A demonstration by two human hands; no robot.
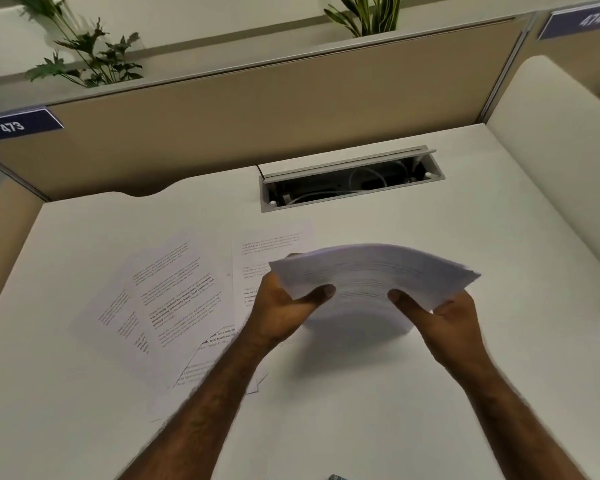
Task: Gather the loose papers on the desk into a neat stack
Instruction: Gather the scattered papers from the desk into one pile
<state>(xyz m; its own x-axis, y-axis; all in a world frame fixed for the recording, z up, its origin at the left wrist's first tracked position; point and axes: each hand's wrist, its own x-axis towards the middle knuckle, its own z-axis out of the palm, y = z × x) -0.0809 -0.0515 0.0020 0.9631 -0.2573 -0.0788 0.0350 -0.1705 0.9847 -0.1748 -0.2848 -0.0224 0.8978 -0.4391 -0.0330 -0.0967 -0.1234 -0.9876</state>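
Only the head cam here, looking down at the desk [430, 393].

Both hands are clamped on a thick bundle of papers [374, 271], held up off the surface. The left hand [281, 306] grips its left end and the right hand [454, 313] its right end, each with the thumb pressed on the near face. The bundle bows upward in the middle and its long axis runs left to right, roughly across the body. It's a bit motion-blurred, so I can't tell how squared-up the edges are.

What matters for the next bit: the loose sheets [174, 299] still on the desk all lie to the left of the bundle, fanned out and overlapping, partly under the left forearm. One more printed page [274, 247] sits just behind the left hand. So the left hand is clearly the nearer one to what's left.

My guess is the bundle gets set down or passed to the right hand so the left can sweep those sheets in.
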